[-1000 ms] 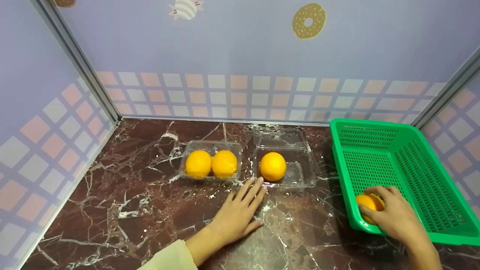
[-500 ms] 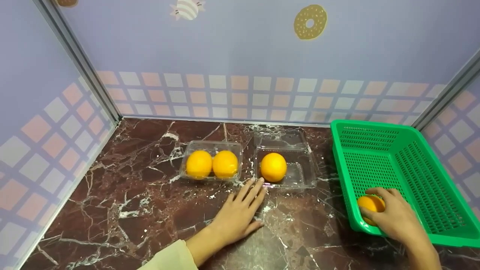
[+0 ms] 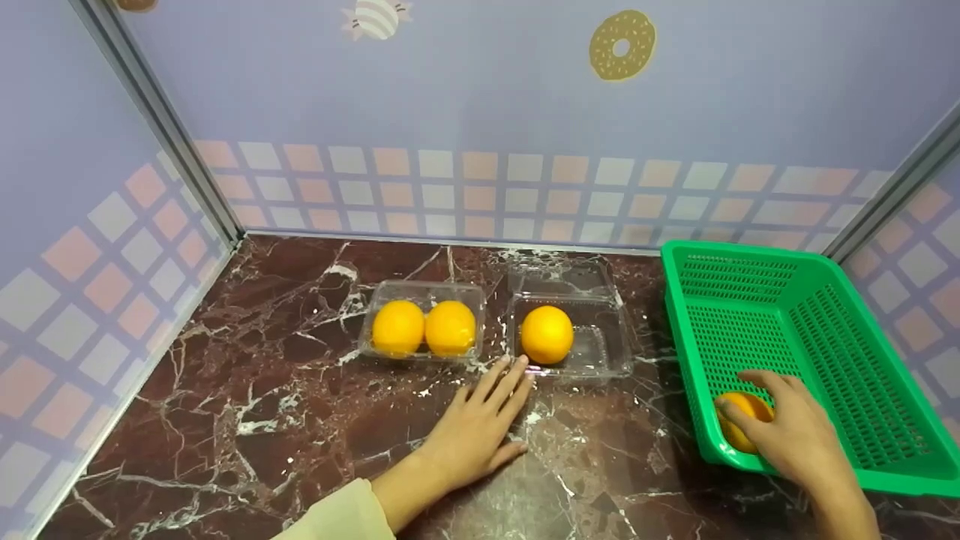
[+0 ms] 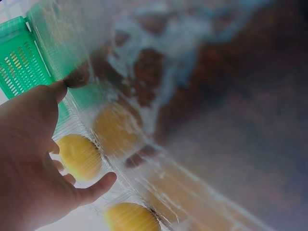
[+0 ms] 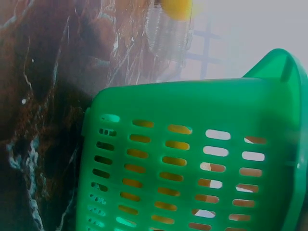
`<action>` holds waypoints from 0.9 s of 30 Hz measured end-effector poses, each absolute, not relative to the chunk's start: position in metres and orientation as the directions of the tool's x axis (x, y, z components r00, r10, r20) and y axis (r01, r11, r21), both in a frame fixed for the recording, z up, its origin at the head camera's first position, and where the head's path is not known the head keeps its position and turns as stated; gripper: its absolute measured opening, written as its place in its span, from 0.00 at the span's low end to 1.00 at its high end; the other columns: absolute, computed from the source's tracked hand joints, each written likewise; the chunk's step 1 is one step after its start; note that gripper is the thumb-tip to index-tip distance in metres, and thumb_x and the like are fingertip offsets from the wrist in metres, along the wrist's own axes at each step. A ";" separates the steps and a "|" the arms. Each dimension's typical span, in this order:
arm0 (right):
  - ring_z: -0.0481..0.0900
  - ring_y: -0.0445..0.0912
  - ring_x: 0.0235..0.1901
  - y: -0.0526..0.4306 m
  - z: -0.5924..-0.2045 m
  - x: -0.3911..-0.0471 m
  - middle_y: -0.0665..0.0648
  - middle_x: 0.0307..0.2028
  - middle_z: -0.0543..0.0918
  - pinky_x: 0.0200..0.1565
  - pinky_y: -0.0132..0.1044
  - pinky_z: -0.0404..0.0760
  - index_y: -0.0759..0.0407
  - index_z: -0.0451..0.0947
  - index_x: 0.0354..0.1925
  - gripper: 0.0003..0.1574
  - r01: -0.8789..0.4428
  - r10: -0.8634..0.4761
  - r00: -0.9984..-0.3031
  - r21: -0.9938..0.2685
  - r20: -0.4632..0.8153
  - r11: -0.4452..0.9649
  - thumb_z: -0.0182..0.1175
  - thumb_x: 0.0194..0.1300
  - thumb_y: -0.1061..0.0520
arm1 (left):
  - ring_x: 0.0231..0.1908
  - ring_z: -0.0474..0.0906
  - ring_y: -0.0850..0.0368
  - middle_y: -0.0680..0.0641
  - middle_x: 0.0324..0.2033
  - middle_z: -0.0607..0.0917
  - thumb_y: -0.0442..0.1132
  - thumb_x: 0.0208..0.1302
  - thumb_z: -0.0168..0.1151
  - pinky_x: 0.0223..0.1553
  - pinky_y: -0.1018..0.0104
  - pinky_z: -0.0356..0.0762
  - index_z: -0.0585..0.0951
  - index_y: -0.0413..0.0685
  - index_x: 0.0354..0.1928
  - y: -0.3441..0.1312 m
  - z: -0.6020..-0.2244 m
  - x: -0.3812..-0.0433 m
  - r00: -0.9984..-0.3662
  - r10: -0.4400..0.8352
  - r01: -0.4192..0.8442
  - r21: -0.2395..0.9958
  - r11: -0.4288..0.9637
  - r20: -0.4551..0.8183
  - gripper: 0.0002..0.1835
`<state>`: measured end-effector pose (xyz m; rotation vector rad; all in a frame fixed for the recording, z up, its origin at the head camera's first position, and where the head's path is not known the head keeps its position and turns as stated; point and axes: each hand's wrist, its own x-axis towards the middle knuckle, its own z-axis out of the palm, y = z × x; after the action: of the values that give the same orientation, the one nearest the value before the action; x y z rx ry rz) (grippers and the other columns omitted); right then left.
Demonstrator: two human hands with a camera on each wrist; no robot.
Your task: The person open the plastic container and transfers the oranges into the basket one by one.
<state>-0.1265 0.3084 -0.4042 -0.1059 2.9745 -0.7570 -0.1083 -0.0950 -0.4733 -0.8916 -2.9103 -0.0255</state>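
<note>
My left hand [image 3: 476, 435] lies palm down on the dark marbled tabletop, fingers straight. Its fingertips are right at the front edge of an unlidded clear plastic box [image 3: 600, 352], which holds one orange [image 3: 547, 334] on its left side. To the left, a second clear plastic box [image 3: 427, 289] contains two oranges [image 3: 397, 328]. Inside the near left corner of the green basket [image 3: 679, 322], my right hand [image 3: 799, 427] is spread loosely over another orange [image 3: 750, 420]. The thumb overlaps this orange, while the index finger stands a little off its top. Other fingers are partly hidden.
The slotted basket side [image 5: 159, 163] fills much of the right wrist view. Behind the tabletop [image 3: 322, 435] rises a lilac wall [image 3: 480, 90] with printed squares, and side panels [image 3: 67, 187] close off left and right.
My right index finger has lifted slightly off the orange in the basket, and that orange has shifted a little toward the near side. The left hand stays where it was.
</note>
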 end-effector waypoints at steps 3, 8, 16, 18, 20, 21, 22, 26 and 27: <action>0.69 0.76 0.62 0.307 -0.403 -0.125 0.79 0.68 0.66 0.53 0.74 0.73 0.67 0.66 0.74 0.45 -0.023 -0.055 -0.997 -0.510 -0.048 0.860 0.59 0.78 0.36 | 0.84 0.45 0.42 0.41 0.86 0.45 0.67 0.77 0.53 0.70 0.40 0.75 0.52 0.45 0.85 -0.095 -0.473 -0.109 -0.821 0.562 0.562 -0.030 0.827 0.101 0.49; 0.70 0.72 0.59 0.302 -0.404 -0.121 0.77 0.68 0.66 0.50 0.71 0.73 0.67 0.69 0.73 0.39 -0.037 -0.008 -0.998 -0.541 0.056 0.840 0.60 0.79 0.41 | 0.84 0.46 0.41 0.41 0.85 0.47 0.67 0.76 0.52 0.70 0.40 0.75 0.52 0.44 0.85 -0.095 -0.474 -0.109 -0.820 0.563 0.562 -0.043 0.826 0.101 0.49; 0.76 0.62 0.54 0.277 -0.403 -0.116 0.70 0.66 0.74 0.52 0.45 0.73 0.64 0.79 0.65 0.25 -0.172 0.124 -0.896 -0.591 0.427 0.788 0.66 0.74 0.57 | 0.84 0.46 0.41 0.41 0.85 0.46 0.67 0.77 0.52 0.70 0.40 0.75 0.53 0.44 0.85 -0.095 -0.473 -0.108 -0.820 0.563 0.563 -0.035 0.826 0.103 0.48; 0.76 0.55 0.54 0.271 -0.403 -0.116 0.69 0.65 0.76 0.52 0.38 0.71 0.65 0.80 0.63 0.25 -0.229 0.133 -0.858 -0.602 0.496 0.765 0.68 0.71 0.61 | 0.84 0.46 0.41 0.41 0.86 0.46 0.67 0.77 0.52 0.70 0.40 0.75 0.53 0.45 0.85 -0.095 -0.473 -0.108 -0.821 0.562 0.562 -0.036 0.827 0.102 0.48; 0.74 0.45 0.52 0.265 -0.404 -0.117 0.68 0.63 0.79 0.51 0.34 0.69 0.65 0.82 0.62 0.25 -0.285 0.128 -0.824 -0.599 0.552 0.748 0.70 0.68 0.64 | 0.84 0.46 0.42 0.41 0.86 0.46 0.67 0.77 0.52 0.69 0.41 0.75 0.53 0.45 0.85 -0.095 -0.473 -0.108 -0.822 0.561 0.559 -0.044 0.828 0.103 0.48; 0.73 0.42 0.50 0.262 -0.404 -0.117 0.67 0.62 0.79 0.50 0.34 0.69 0.66 0.82 0.61 0.25 -0.307 0.122 -0.811 -0.593 0.572 0.744 0.70 0.67 0.65 | 0.84 0.46 0.42 0.41 0.86 0.46 0.67 0.77 0.52 0.69 0.41 0.75 0.53 0.45 0.85 -0.095 -0.472 -0.108 -0.822 0.560 0.559 -0.046 0.828 0.103 0.48; 0.71 0.40 0.50 0.259 -0.404 -0.117 0.68 0.61 0.80 0.50 0.34 0.69 0.66 0.82 0.61 0.25 -0.327 0.114 -0.800 -0.589 0.589 0.739 0.71 0.66 0.66 | 0.84 0.46 0.42 0.41 0.85 0.46 0.67 0.77 0.53 0.69 0.41 0.75 0.54 0.45 0.85 -0.095 -0.472 -0.108 -0.821 0.561 0.559 -0.047 0.828 0.105 0.48; 0.73 0.44 0.49 0.249 -0.402 -0.118 0.68 0.58 0.81 0.49 0.36 0.69 0.66 0.82 0.60 0.25 -0.372 0.079 -0.787 -0.572 0.612 0.731 0.71 0.65 0.67 | 0.83 0.47 0.41 0.41 0.85 0.47 0.67 0.76 0.53 0.69 0.40 0.76 0.54 0.44 0.85 -0.095 -0.472 -0.108 -0.819 0.563 0.561 -0.051 0.826 0.115 0.48; 0.75 0.48 0.48 0.247 -0.401 -0.118 0.69 0.57 0.81 0.49 0.36 0.69 0.66 0.82 0.60 0.24 -0.381 0.067 -0.786 -0.568 0.614 0.730 0.71 0.65 0.67 | 0.83 0.47 0.41 0.41 0.85 0.47 0.67 0.76 0.53 0.69 0.40 0.76 0.54 0.44 0.85 -0.095 -0.472 -0.108 -0.818 0.562 0.561 -0.049 0.826 0.117 0.48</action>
<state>-0.1182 0.2467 -0.4013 -0.3569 3.4863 -1.4200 -0.1085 -0.0954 -0.4724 -0.8896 -2.8803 0.0181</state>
